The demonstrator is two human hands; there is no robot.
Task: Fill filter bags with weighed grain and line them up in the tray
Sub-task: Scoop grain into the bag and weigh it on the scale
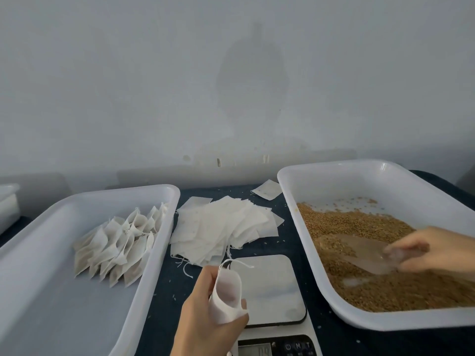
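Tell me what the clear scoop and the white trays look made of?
The translucent scoop looks like thin clear plastic: grain shows through it. The two white trays seem glossy moulded plastic, with rounded rims catching highlights.

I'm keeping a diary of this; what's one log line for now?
left hand: holds open bag | right hand: scoop in grain | tray: filled bags lined up
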